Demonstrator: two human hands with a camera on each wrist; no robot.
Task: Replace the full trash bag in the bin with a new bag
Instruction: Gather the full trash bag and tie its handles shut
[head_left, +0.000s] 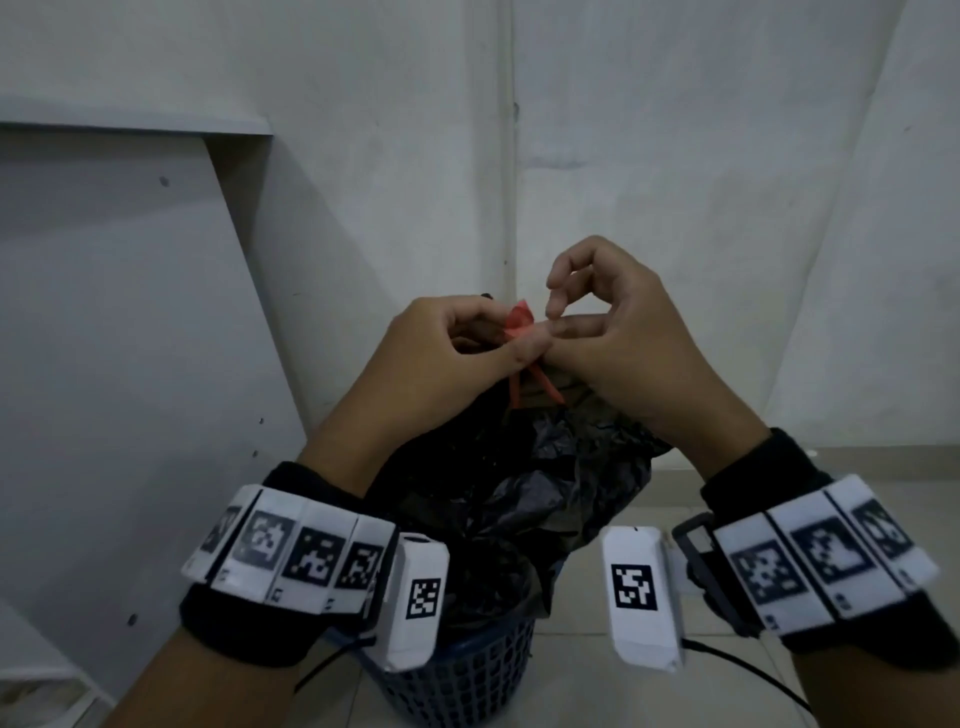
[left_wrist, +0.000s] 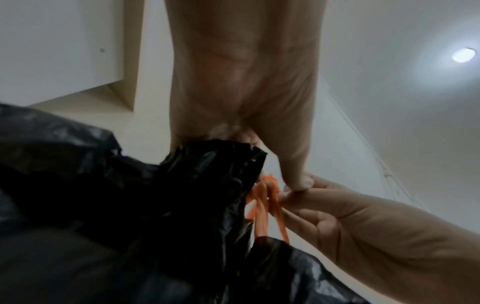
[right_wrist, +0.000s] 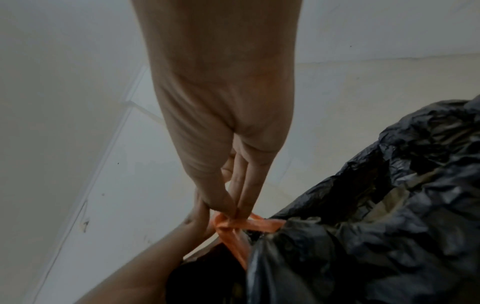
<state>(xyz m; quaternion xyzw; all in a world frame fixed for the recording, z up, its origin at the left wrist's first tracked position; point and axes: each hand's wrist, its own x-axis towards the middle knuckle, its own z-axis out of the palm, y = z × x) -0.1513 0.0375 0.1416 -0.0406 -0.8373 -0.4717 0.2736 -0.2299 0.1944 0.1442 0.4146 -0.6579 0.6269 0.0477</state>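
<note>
A full black trash bag (head_left: 524, 483) bulges out of a dark blue mesh bin (head_left: 462, 670) on the floor. Its neck is gathered and its orange drawstring (head_left: 519, 322) is knotted above it. My left hand (head_left: 488, 338) pinches the orange drawstring (left_wrist: 265, 197) at the knot, with the bag's gathered black top (left_wrist: 221, 164) under its fingers. My right hand (head_left: 566, 327) pinches the same drawstring (right_wrist: 233, 223) from the other side with thumb and index finger, its other fingers curled above. Two orange strands hang down onto the bag (right_wrist: 376, 226).
A white wall corner (head_left: 511, 156) stands right behind the bin. A white board (head_left: 104, 312) leans against the wall at the left. Pale floor tiles (head_left: 597, 696) lie around the bin. Black cables run from both wrist bands.
</note>
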